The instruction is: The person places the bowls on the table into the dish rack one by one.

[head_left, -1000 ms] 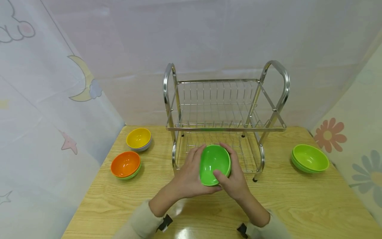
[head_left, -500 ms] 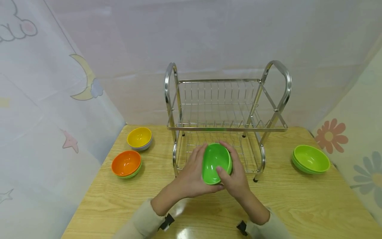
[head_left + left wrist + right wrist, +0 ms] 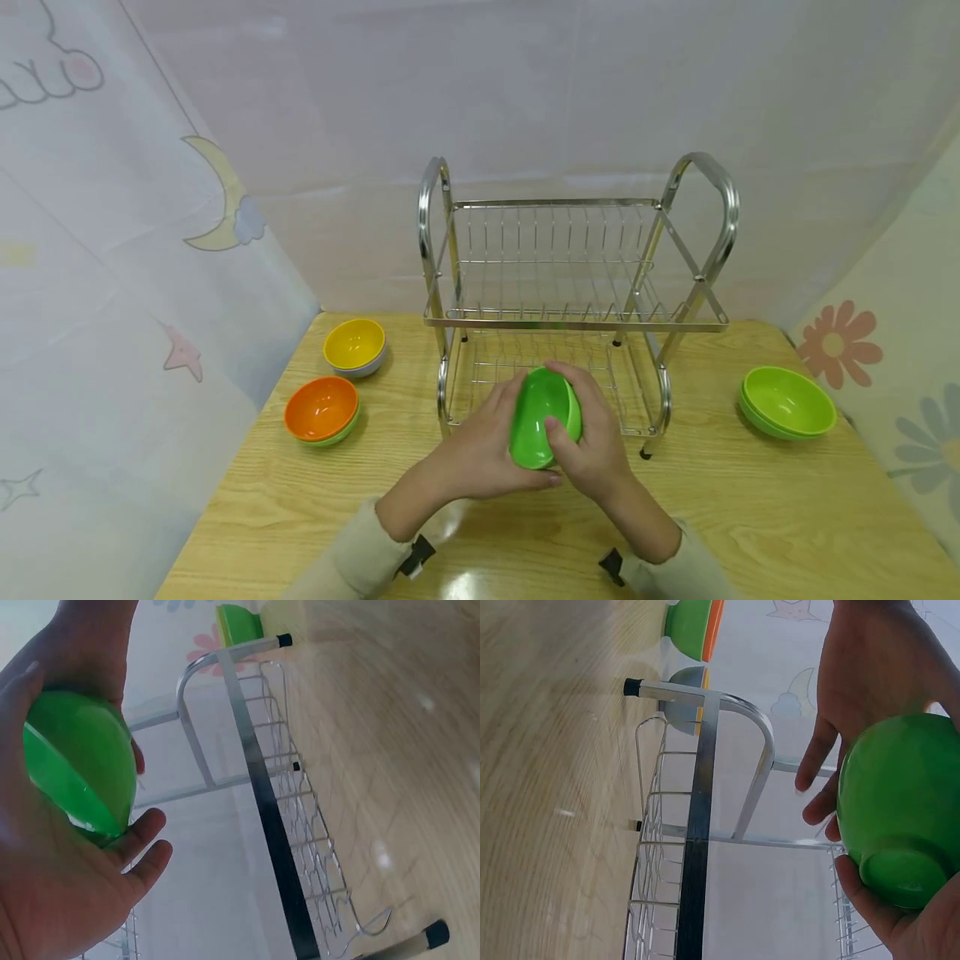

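— Tipped further over since a second ago, in the head view?
— Yes: green bowl point(image 3: 531, 425), with a narrower mouth and more outer wall showing at right. Also shifted slightly rightward in frame: metal rack point(image 3: 576, 325), lime bowls point(image 3: 789, 400), orange bowl point(image 3: 321, 408) and yellow bowl point(image 3: 354, 343).
— Held where, and how?
— Up in front of the rack, above the wood-grain table point(image 3: 750, 517). Gripped from both sides, by left hand point(image 3: 483, 450) with curved fingers and by right hand point(image 3: 597, 442) with thumb over the rim.
— And in the left wrist view?
— Smooth, glossy, rounded green, with a pale line across. Cupped in the left palm, with two fingertips reaching past. Beyond: flat polished bars, thin bent wire, black-capped feet point(image 3: 285, 640).
— In the right wrist view?
— Same bowl from beneath, with round foot ring point(image 3: 902, 876) showing. Cradled between both hands. Farther off: grey bowl point(image 3: 681, 709), nested with the yellow one.
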Tool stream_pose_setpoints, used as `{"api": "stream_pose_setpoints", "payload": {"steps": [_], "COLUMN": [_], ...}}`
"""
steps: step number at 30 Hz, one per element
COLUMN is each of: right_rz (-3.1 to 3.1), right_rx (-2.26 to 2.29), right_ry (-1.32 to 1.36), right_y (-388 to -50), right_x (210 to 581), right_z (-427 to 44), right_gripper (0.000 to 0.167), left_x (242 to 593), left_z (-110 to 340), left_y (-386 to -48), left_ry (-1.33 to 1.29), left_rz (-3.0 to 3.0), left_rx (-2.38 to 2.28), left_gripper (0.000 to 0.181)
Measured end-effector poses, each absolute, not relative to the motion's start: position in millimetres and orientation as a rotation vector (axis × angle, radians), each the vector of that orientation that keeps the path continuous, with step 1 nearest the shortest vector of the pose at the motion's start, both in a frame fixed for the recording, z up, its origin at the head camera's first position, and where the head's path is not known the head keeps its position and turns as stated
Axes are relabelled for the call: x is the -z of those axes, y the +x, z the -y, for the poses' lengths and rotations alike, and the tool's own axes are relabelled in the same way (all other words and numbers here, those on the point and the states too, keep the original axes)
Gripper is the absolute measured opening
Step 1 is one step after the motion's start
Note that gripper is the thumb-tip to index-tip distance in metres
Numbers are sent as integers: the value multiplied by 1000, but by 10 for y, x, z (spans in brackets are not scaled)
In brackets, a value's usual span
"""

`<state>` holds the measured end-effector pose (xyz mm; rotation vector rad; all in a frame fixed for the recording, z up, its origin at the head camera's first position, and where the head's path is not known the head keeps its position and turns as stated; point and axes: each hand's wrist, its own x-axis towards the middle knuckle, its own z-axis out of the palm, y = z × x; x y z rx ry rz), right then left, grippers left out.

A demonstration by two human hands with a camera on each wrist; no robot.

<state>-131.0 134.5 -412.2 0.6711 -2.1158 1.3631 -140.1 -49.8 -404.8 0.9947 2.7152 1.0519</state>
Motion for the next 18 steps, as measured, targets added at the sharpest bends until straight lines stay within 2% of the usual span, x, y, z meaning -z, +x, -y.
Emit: {"api": "stream_pose_setpoints", "payload": {"steps": [8, 13, 18], "right_rz": [2138, 2213, 2292], "right_rx": [-1323, -1268, -1229], "right_ry": [665, 630, 602], "right_y": [-1362, -1401, -1449], "right_x": [4101, 4071, 4055], "right_z": [-1427, -1482, -1508], "right_gripper": [63, 63, 63], "left_x": [3863, 3704, 3528], "left_z": [717, 880, 1015], "left_y": [-1424, -1421, -1412], "left_ry": [964, 1030, 1245], "left_rz": [-2817, -2961, -3090], "left_rx": [-881, -909, -975], "left_gripper": [115, 87, 59]}}
